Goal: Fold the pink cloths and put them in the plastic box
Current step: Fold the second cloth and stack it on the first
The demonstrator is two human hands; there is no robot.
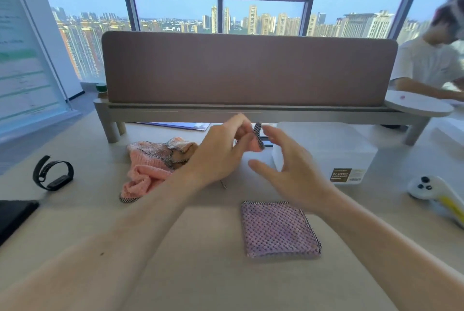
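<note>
Pink cloth (257,138) pinched by left hand (221,151) | right hand (291,170) spread beside

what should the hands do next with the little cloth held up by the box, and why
Probably bring the open right hand onto the free edge of the small pink cloth, which the left hand pinches in the air, then lower it toward the plastic box right behind. The cloth looks folded small, and the right hand hovers beside it, holding nothing.
</note>
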